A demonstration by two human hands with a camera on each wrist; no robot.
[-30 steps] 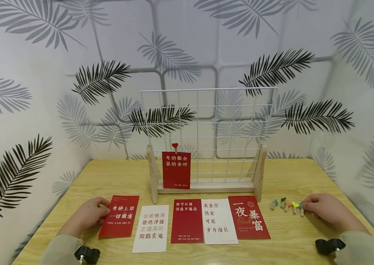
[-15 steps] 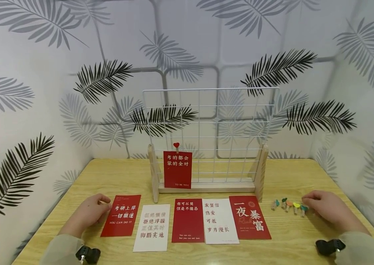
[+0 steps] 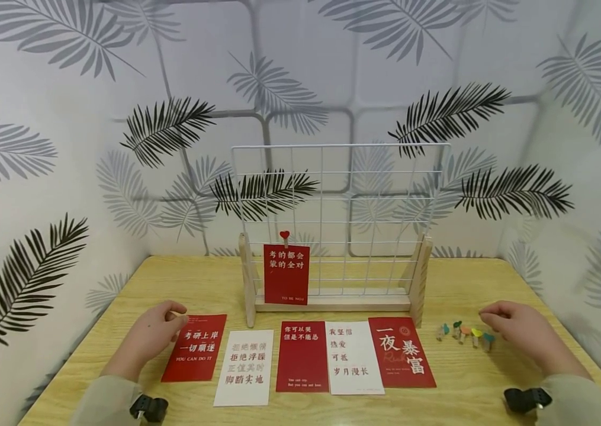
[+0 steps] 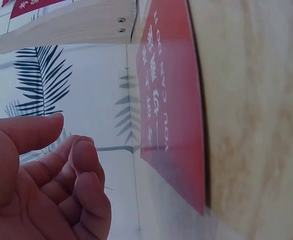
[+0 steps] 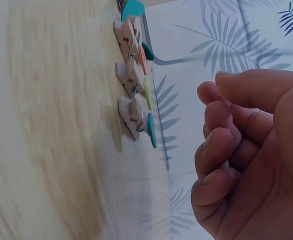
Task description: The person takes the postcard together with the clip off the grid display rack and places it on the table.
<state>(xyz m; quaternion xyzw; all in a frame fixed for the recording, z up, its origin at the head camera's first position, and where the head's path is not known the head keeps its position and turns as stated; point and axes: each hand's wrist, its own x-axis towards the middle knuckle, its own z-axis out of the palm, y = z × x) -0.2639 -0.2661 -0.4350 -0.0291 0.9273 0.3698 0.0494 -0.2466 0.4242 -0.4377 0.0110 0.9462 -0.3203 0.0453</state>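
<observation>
My left hand (image 3: 155, 332) hovers over the left edge of a red card (image 3: 195, 349) with white lettering. Its fingers (image 4: 86, 195) bend loosely, and the left wrist view shows a gap between them and the card. On the other side, my right hand (image 3: 518, 331) is raised beside several small wooden clothespins (image 5: 132, 117) with coloured tops. Nothing is between its loosely bent fingers (image 5: 214, 150) and thumb. A white wire grid rack (image 3: 343, 222) on wooden feet stands behind the cards. A red heart clothespin (image 3: 285, 236) fastens another red card (image 3: 286, 275) to it.
A white card (image 3: 244, 368), a red card (image 3: 302, 357), a second white card (image 3: 354, 358) and a tilted red card (image 3: 402, 352) lie along the front of the wooden table (image 3: 193, 278). Leaf-patterned walls (image 3: 300, 71) close in the back and sides.
My left hand has lifted and shifted right, now over the red card's edge. My right hand has risen slightly away from the clothespins. The cards and rack stay put.
</observation>
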